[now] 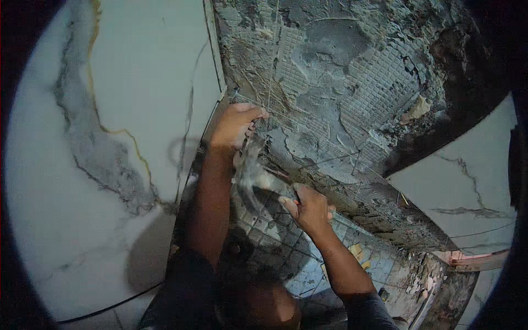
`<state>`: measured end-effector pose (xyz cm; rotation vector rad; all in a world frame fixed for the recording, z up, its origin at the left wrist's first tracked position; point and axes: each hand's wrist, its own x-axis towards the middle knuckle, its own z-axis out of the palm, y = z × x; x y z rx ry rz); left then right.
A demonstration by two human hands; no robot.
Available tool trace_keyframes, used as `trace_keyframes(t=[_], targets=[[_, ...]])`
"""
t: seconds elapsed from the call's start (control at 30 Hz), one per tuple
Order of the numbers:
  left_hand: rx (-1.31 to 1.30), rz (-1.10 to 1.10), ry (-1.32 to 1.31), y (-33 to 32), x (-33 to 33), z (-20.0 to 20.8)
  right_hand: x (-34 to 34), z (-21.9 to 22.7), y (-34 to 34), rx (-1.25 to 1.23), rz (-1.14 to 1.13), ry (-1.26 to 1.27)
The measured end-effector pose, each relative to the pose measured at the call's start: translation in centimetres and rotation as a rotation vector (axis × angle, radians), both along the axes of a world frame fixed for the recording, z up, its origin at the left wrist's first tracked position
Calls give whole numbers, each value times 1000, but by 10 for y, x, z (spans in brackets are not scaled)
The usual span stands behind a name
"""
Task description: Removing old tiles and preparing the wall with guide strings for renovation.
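Note:
My left hand (237,125) is closed in a pinch against the rough wall, right beside the edge of the marbled tile. What sits between its fingertips is too small to make out. Below it, my right hand (312,209) grips the handle of a hammer (254,179). Motion smears the hammer's head, which is just under my left hand. A thin string (271,66) runs down the wall toward my left fingertips, and other fine lines cross the wall farther right.
Large white marbled tiles (148,66) cover the left wall; another tiled surface (467,181) stands at the right. Ridged, broken mortar (379,93) coats the wall ahead. Yellowish scraps (360,256) and rubble (426,280) lie on the tiled floor. A black cable (113,308) runs at lower left.

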<state>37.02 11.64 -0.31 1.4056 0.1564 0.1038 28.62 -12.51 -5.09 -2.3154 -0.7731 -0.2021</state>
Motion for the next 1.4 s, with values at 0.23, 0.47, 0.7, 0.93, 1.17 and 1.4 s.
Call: trace_keyframes(t=[0.23,0.47,0.7,0.93,1.17,1.4], targets=[[85,-76,60,2,-2,4,22,-3,10,-110,38,-62],[-85,-115,22,8,7,-10,23,-8,9,-132,-44,-138],[-74,-134,49,11,5,-4,28,-10,10,-99,137,-214],[84,-80,89,3,1,9,16,-9,9,-86,147,-186],[12,-98,-24,5,10,-6,28,-5,11,-89,-2,-213],[-15,-54,0,6,6,-4,23,2,10,-129,84,-204]])
